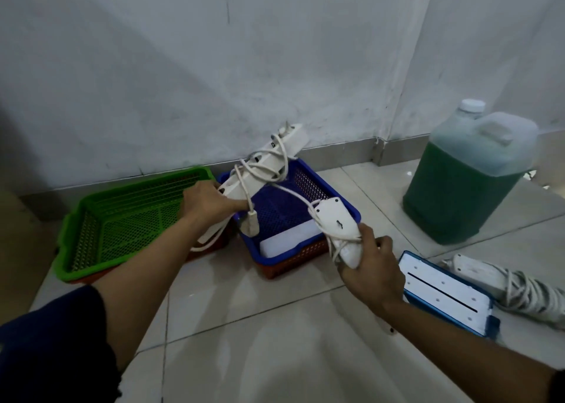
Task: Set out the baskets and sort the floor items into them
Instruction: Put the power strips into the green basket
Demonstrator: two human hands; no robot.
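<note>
Nearest to us, our right hand [371, 268] grips one end of a small white power strip [339, 231] with cord looped around it, holding it above the front right corner of the blue basket [342, 201]. Just right of that hand, a flat white pad with a blue edge [446, 292] lies on the tiled floor [244, 326], and beside it, touching its far side, rests a third power strip wrapped in its own cord [504, 283]. Our left hand [208, 202] reaches forward and clenches around the lower end of a long white power strip [266, 161], which tilts up and away over the blue basket's far left corner; its cord [266, 173] coils around it and a plug [250, 225] dangles below the hand. Inside the blue basket we see one pale flat object [290, 240] lying against the near wall. The blue basket sits nested in an orange-brown basket [293, 262], whose mesh shows under its front edge. To the left, the green basket [101, 219] holds nothing we can make out; an orange rim peeks from beneath it too. We count three power strips and two baskets on top, with at least one more beneath. Farther right, a capped jug of green liquid [467, 182] stands near the wall [214, 66].
</note>
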